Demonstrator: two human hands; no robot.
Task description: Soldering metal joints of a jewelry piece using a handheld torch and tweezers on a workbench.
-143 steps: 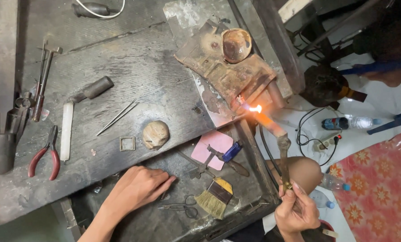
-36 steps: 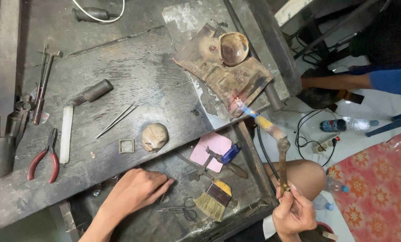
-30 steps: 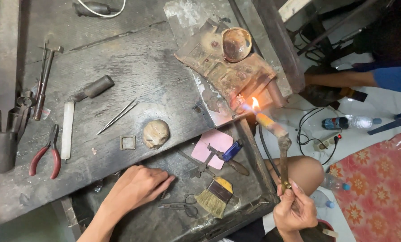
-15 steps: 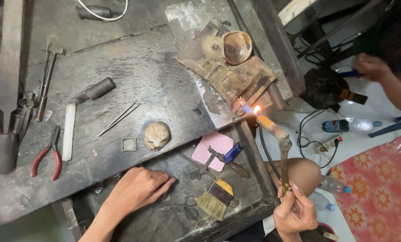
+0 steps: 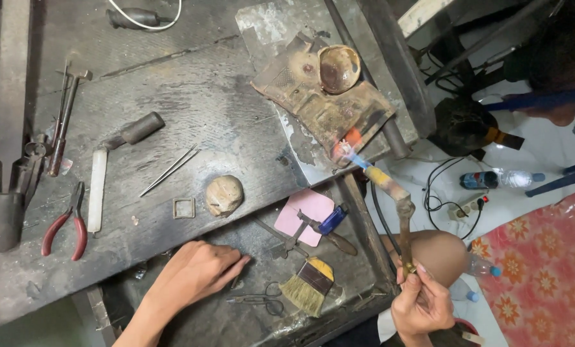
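Note:
My right hand grips the handle of a lit blowtorch at the lower right. Its blue-orange flame touches the near edge of a charred soldering slab that carries a small round bowl. My left hand rests flat, fingers apart, on the edge of the lower drawer, holding nothing. Small scissors and a brush lie just right of it.
On the dark workbench lie a square metal frame, a round lump, tweezers, red-handled pliers, a white-handled tool and a hammer. A pink pad lies in the drawer. Another person's arm is at the upper right.
The torch flame has wandered slightly along the slab's near edge. The other person's arm at the upper right has shifted. My left hand has stayed in place.

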